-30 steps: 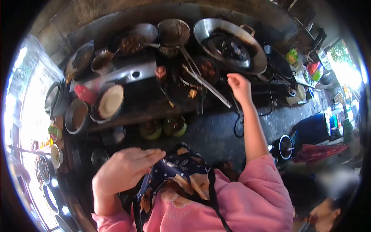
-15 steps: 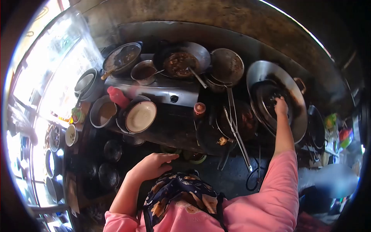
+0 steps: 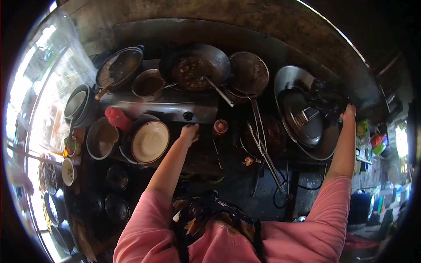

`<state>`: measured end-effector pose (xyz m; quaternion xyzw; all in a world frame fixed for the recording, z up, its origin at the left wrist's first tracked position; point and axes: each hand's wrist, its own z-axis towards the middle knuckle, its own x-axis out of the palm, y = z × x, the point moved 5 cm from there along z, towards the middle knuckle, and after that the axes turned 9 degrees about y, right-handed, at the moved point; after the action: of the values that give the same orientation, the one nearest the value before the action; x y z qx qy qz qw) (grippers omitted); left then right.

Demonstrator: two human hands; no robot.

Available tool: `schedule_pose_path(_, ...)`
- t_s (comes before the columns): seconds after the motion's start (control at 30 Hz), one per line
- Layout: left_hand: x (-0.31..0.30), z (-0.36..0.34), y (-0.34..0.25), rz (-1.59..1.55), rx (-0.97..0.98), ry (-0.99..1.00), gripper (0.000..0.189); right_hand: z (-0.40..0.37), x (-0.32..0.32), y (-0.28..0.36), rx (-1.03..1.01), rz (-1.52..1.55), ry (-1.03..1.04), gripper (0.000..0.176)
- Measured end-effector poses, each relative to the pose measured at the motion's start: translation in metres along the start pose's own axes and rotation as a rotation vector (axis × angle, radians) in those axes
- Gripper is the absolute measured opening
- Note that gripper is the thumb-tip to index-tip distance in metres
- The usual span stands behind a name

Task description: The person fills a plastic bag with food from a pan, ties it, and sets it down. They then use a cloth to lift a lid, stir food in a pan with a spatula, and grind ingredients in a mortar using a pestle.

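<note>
Right hand [image 3: 349,112]: grip closed on dark bag [image 3: 326,97]. Left hand [image 3: 189,132]: near knob [image 3: 188,115], grip unclear. Wok [image 3: 218,59] food [image 3: 188,72]: seemingly cooked.

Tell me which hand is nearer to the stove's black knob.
Left. The left hand is just below the black knob in the picture; the right hand is far off at right, gripping a dark crinkled bundle.

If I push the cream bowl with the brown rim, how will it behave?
The cream bowl looks rigid, so should probably move as one piece. Its smooth surface may be slippery. It seems perched over a dark pot, so could tip.
</note>
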<state>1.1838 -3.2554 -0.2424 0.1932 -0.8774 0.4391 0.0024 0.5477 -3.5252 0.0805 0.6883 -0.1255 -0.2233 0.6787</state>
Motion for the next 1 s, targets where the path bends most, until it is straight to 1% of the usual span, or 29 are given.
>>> schedule_pose_path(0.03,-0.005,0.013,-0.001,-0.063,-0.049,-0.119,0.030,0.022,-0.006,-0.008,0.056,0.142,0.058,0.034)
schedule_pose_path(0.07,-0.011,0.022,-0.003,-0.122,-0.095,-0.244,0.030,0.060,-0.021,-0.021,-0.018,0.159,0.134,0.033)
schedule_pose_path(0.1,-0.012,0.030,-0.007,-0.115,-0.100,-0.235,0.030,0.040,-0.016,-0.013,-0.016,0.156,0.121,0.033)
schedule_pose_path(0.17,-0.021,0.041,-0.012,-0.104,-0.077,-0.397,0.035,-0.019,0.005,0.017,-0.137,0.222,0.030,0.033)
schedule_pose_path(0.2,-0.023,0.045,-0.013,-0.105,-0.064,-0.418,0.038,-0.018,0.000,0.012,-0.131,0.218,0.017,0.033)
schedule_pose_path(0.23,-0.026,0.048,-0.012,-0.096,-0.069,-0.412,0.038,-0.015,-0.005,0.010,-0.171,0.313,-0.015,0.032)
schedule_pose_path(0.27,-0.031,0.049,-0.014,0.018,-0.066,-0.446,0.040,-0.012,-0.010,0.008,-0.211,0.409,-0.046,0.031)
schedule_pose_path(0.3,-0.035,0.047,-0.018,0.129,-0.062,-0.480,0.041,-0.002,-0.018,0.005,-0.209,0.405,-0.052,0.031)
schedule_pose_path(0.33,-0.040,0.046,-0.023,0.268,-0.051,-0.526,0.039,0.008,-0.024,0.004,-0.218,0.470,0.038,0.029)
schedule_pose_path(0.37,-0.041,0.045,-0.021,0.273,-0.055,-0.524,0.039,0.017,-0.029,0.000,-0.226,0.536,0.128,0.027)
schedule_pose_path(0.43,-0.039,0.042,-0.038,0.770,0.184,-0.607,0.036,-0.014,-0.022,0.020,-0.242,0.553,0.103,0.026)
schedule_pose_path(0.47,-0.037,0.036,-0.043,0.773,0.183,-0.606,0.036,-0.031,-0.020,0.033,-0.260,0.571,0.083,0.026)
schedule_pose_path(0.53,-0.022,0.016,-0.055,0.876,0.147,-0.574,0.026,-0.041,-0.026,0.044,-0.268,0.585,0.100,0.029)
schedule_pose_path(0.57,-0.026,0.021,-0.053,0.874,0.147,-0.575,0.026,-0.048,-0.026,0.052,-0.276,0.600,0.119,0.031)
schedule_pose_path(0.63,-0.023,0.035,-0.052,1.246,0.302,-0.479,0.024,-0.081,-0.015,0.074,-0.301,0.600,0.158,0.035)
schedule_pose_path(0.67,-0.023,0.034,-0.053,1.243,0.303,-0.479,0.024,-0.101,-0.007,0.086,-0.324,0.600,0.195,0.038)
schedule_pose_path(0.73,-0.021,0.024,-0.060,1.326,0.210,-0.489,0.028,-0.130,0.002,0.102,-0.317,0.633,0.226,0.039)
schedule_pose_path(0.77,-0.016,0.014,-0.065,1.327,0.219,-0.485,0.028,-0.143,0.005,0.107,-0.308,0.665,0.252,0.040)
schedule_pose_path(0.8,-0.004,-0.018,-0.083,1.271,0.304,-0.480,0.032,-0.154,0.007,0.112,-0.316,0.666,0.242,0.040)
schedule_pose_path(0.83,0.011,-0.049,-0.100,1.213,0.390,-0.470,0.036,-0.166,0.009,0.117,-0.327,0.714,0.293,0.039)
schedule_pose_path(0.87,0.028,-0.076,-0.113,1.084,0.553,-0.365,0.043,-0.177,0.010,0.121,-0.338,0.759,0.343,0.038)
schedule_pose_path(0.9,0.046,-0.103,-0.125,0.946,0.704,-0.257,0.050,-0.189,0.007,0.123,-0.348,0.757,0.330,0.038)
schedule_pose_path(0.97,0.090,-0.165,-0.151,0.640,1.001,-0.016,0.075,-0.229,0.021,0.133,-0.393,0.883,0.820,0.034)
schedule_pose_path(1.0,0.109,-0.199,-0.170,0.651,1.158,0.053,0.087,-0.246,0.023,0.135,-0.398,0.883,0.820,0.034)
